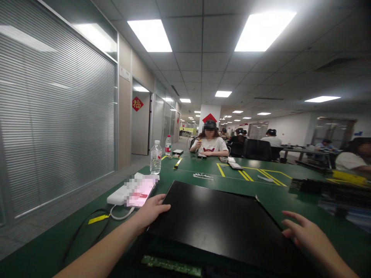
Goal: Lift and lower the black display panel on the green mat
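A thin, glossy black screen panel lies tilted in front of me over the green table. At its left edge is my left hand, its thumb on top and its fingers around the side. My right hand is by the right edge with fingers spread; whether a fingertip touches the panel, I cannot tell. A green circuit board strip shows below the panel's near edge, and what surrounds it there is dark.
Left of the panel are a phone, a white power bank with a cable, and a water bottle. Yellow tape marks the green table. Across it sits a person. Dark stacked parts stand at right.
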The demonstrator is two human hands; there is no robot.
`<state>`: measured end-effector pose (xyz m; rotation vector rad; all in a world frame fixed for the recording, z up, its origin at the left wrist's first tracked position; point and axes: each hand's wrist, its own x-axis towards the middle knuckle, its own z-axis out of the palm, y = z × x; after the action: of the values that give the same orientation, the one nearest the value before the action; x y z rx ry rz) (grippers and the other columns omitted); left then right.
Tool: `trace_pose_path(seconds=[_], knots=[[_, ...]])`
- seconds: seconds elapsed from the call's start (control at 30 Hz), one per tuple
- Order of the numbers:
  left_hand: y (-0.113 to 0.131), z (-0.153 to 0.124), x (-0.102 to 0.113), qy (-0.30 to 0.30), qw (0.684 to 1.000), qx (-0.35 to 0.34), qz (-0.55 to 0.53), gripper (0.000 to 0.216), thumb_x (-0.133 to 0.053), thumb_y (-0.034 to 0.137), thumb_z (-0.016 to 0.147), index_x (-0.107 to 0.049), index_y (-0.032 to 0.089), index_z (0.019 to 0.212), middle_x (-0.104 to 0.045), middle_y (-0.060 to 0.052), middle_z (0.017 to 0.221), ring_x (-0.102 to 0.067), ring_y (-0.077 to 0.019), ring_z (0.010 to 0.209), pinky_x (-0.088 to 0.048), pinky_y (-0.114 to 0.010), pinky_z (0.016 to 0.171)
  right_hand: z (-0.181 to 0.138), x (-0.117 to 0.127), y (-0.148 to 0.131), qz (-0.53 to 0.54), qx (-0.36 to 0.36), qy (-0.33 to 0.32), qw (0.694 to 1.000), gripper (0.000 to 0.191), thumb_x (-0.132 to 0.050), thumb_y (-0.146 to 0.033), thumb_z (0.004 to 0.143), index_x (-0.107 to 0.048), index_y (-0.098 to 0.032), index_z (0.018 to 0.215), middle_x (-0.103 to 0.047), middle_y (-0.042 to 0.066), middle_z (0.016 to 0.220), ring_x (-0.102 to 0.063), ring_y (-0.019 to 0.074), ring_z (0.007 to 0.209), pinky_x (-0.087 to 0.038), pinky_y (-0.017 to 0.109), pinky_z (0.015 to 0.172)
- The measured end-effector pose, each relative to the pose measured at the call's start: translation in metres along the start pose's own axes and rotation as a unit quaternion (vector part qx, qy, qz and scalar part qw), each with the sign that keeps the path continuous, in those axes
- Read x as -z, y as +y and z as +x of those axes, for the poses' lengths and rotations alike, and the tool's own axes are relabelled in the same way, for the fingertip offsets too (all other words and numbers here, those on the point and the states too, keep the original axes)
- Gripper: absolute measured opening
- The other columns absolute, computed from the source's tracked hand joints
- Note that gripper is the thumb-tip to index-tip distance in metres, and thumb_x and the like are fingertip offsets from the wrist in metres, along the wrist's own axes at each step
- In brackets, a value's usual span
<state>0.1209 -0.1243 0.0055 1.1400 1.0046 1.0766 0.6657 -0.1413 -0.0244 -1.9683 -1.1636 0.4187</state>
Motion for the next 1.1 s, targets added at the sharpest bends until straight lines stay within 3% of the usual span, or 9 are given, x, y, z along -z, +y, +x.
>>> trace_pose_path(seconds=[0.23, 0.37, 0.67, 0.9, 1.1], knots=[[0.006, -0.007, -0.002, 0.011, 1.000, 0.014, 0.010, 0.054, -0.093, 0.035, 0.058, -0.078, 0.021, 0.107, -0.091, -0.009, 0.101, -0.084, -0.0376, 0.110, -0.061, -0.044, 0.100, -0.010, 0.002, -0.013, -0.070, 0.013, 0.003, 0.997, 0.068, -0.052, -0.055, 0.076, -0.074, -0.018, 0.130, -0.079, 0.005, 0.064, -0.072, 0.0297, 0.055, -0.056, 0.044, 0.062], [0.007, -0.009, 0.000, 0.012, 0.999, 0.030, -0.010, 0.047, -0.088, 0.032, 0.066, -0.080, 0.021, 0.111, -0.091, -0.008, 0.104, -0.084, -0.0362, 0.110, -0.063, -0.043, 0.098, -0.015, 0.001, -0.019, -0.115, 0.032, -0.001, 0.993, 0.065, -0.051, -0.052, 0.079, -0.074, -0.019, 0.131, -0.081, 0.005, 0.068, -0.078, 0.0338, 0.069, -0.056, 0.047, 0.073], [0.008, -0.010, 0.002, 0.001, 0.999, 0.040, -0.036, 0.053, -0.082, 0.025, 0.065, -0.078, 0.018, 0.117, -0.090, -0.010, 0.102, -0.085, -0.0349, 0.104, -0.063, -0.041, 0.092, -0.011, -0.001, -0.011, -0.129, 0.047, 0.010, 0.990, 0.057, -0.056, -0.052, 0.082, -0.079, -0.024, 0.126, -0.083, 0.007, 0.072, -0.081, 0.0382, 0.083, -0.058, 0.049, 0.079], [0.008, -0.012, 0.003, 0.042, 0.998, 0.036, -0.001, 0.061, -0.078, 0.023, 0.069, -0.072, 0.016, 0.129, -0.088, -0.008, 0.091, -0.084, -0.0334, 0.095, -0.061, -0.040, 0.085, -0.015, -0.001, -0.015, -0.134, 0.051, -0.001, 0.990, 0.054, -0.054, -0.048, 0.084, -0.080, -0.022, 0.123, -0.083, 0.008, 0.074, -0.080, 0.0373, 0.083, -0.058, 0.048, 0.082], [0.008, -0.013, 0.003, 0.042, 0.999, 0.026, 0.009, 0.052, -0.088, 0.031, 0.066, -0.075, 0.019, 0.115, -0.087, -0.008, 0.093, -0.083, -0.0346, 0.103, -0.061, -0.040, 0.092, -0.014, -0.001, -0.016, -0.136, 0.051, 0.005, 0.989, 0.045, -0.056, -0.046, 0.083, -0.082, -0.026, 0.114, -0.083, 0.007, 0.074, -0.081, 0.0367, 0.083, -0.059, 0.048, 0.081]])
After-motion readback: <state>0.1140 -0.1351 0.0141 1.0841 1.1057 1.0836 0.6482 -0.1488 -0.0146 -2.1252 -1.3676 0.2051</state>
